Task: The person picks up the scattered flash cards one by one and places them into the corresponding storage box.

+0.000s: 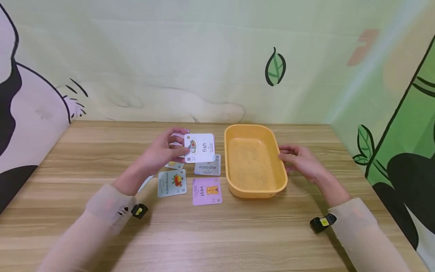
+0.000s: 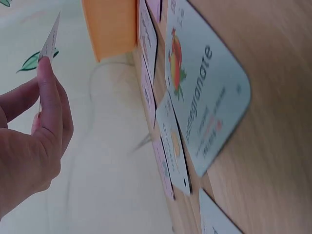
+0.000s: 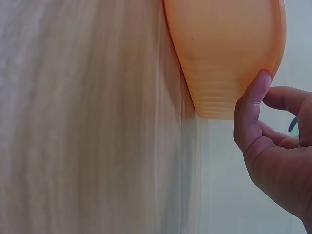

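In the head view my left hand (image 1: 163, 149) pinches a white card (image 1: 204, 149) printed "fish" between thumb and fingers, raised above the other cards. The left wrist view shows this card (image 2: 49, 41) nearly edge-on. Below it lie a "noodle" card (image 1: 207, 168), a blue "pomegranate" card (image 1: 172, 183) and a purple "vest" card (image 1: 207, 191). Further cards are partly hidden by the left hand. An orange-yellow plastic basin (image 1: 234, 187) stands right of the cards. My right hand (image 1: 300, 160) holds its right rim, thumb and fingertips bent against the edge.
The wooden table (image 1: 238, 234) runs back to a printed cloth backdrop (image 1: 153, 68) with leaf drawings. In the left wrist view, another card (image 2: 214, 217) lies beyond the pomegranate card. Both wrists carry small black devices at the sleeve cuffs.
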{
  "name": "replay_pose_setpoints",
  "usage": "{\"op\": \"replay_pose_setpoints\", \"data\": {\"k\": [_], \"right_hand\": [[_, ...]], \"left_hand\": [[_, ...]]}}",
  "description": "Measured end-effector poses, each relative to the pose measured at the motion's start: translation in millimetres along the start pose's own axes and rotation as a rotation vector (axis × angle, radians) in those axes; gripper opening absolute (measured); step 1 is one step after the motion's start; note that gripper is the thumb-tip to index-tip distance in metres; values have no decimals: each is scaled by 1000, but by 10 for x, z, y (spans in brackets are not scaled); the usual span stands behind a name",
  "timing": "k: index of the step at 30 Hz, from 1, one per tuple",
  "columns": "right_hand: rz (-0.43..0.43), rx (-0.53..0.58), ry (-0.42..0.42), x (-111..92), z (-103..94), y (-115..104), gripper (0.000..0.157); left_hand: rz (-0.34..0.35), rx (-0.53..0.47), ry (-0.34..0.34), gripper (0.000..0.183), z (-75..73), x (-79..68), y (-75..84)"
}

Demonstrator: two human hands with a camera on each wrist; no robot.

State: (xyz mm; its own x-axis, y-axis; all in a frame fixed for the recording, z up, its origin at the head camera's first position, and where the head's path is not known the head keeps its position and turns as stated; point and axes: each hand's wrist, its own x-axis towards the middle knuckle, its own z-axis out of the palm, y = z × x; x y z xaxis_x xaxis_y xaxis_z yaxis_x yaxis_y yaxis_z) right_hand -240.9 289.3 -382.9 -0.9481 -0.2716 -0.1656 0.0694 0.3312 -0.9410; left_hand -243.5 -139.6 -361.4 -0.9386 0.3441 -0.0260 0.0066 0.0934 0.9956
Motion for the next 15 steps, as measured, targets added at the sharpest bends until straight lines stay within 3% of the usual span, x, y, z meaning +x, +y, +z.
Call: {"op": "replay_pose_setpoints", "data": {"k": [15], "right_hand": [[1, 7, -9, 25, 10, -6, 53]], "left_hand": [[50, 32, -92, 48, 441, 233, 114]]}}
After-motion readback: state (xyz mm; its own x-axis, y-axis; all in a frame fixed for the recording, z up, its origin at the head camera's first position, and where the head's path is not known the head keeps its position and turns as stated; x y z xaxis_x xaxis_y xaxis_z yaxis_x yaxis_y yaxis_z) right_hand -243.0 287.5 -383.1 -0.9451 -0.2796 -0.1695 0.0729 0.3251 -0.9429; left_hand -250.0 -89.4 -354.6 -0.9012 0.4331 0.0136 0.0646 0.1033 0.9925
